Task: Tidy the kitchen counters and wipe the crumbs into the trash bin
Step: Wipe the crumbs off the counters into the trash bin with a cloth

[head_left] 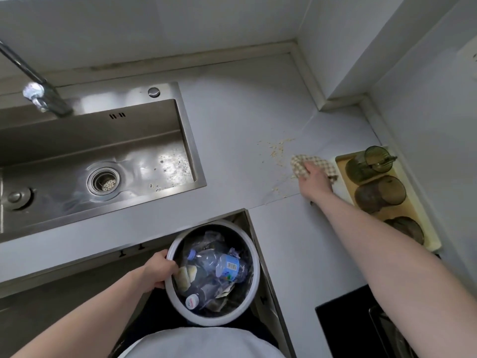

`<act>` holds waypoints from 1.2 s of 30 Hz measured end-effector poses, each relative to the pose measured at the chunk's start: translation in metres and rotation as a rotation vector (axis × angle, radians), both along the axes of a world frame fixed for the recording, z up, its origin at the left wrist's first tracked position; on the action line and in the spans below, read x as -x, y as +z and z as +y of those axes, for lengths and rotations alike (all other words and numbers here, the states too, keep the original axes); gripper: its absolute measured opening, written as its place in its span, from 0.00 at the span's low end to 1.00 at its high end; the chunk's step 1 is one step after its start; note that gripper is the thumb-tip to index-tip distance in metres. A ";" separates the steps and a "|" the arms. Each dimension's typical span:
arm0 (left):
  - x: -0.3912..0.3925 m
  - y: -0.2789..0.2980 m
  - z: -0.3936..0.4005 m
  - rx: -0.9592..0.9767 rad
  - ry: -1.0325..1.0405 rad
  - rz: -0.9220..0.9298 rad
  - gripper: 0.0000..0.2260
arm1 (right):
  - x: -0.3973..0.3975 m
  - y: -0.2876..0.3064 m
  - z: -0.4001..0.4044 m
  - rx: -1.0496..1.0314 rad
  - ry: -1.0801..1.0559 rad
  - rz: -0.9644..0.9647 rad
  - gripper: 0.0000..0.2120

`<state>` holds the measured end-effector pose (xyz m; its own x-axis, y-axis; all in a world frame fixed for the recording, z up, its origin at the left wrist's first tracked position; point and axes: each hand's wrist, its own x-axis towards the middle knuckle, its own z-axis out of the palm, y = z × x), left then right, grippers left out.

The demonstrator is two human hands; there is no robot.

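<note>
At lower centre, the left hand (pixel 157 271) gripped the rim of the bin (pixel 254 277), its fingers curled over the edge; bottles (pixel 219 264) lay inside. Farther up, right of centre, the right hand (pixel 313 180) pressed a checked cloth (pixel 307 162) on the worktop (pixel 245 120), fingers spread flat. Crumbs (pixel 277 148) lay just beyond the cloth, upper left of it.

Pale grey walls (pixel 180 19) meet in stepped corner. Steel sink (pixel 77 156) with chrome faucet (pixel 38 81) set left. Wall socket (pixel 468 56) at right edge. Black cooktop (pixel 343 329) lower right. Soft, even light.
</note>
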<state>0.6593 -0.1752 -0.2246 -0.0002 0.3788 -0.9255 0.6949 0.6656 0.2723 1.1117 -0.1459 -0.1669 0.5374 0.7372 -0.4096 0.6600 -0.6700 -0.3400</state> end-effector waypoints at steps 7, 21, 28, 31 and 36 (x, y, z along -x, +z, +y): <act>-0.009 0.004 -0.003 -0.015 0.014 0.016 0.13 | 0.001 -0.019 0.000 0.006 0.130 -0.128 0.25; -0.014 0.018 -0.001 -0.053 -0.006 0.032 0.13 | 0.151 -0.022 -0.079 -0.047 0.295 0.343 0.21; -0.014 0.026 -0.001 -0.067 -0.045 0.048 0.12 | 0.185 0.008 -0.088 0.020 0.252 0.618 0.12; -0.013 0.025 -0.002 -0.081 -0.052 0.044 0.11 | 0.145 0.026 -0.062 -0.147 0.062 0.580 0.11; -0.011 0.019 -0.002 -0.096 -0.045 0.035 0.11 | 0.069 0.040 -0.004 -0.387 -0.112 0.353 0.08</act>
<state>0.6704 -0.1770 -0.2053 -0.0123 0.4657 -0.8849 0.7338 0.6054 0.3084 1.0429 -0.1502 -0.1274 0.4997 0.8164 -0.2894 0.3924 -0.5113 -0.7646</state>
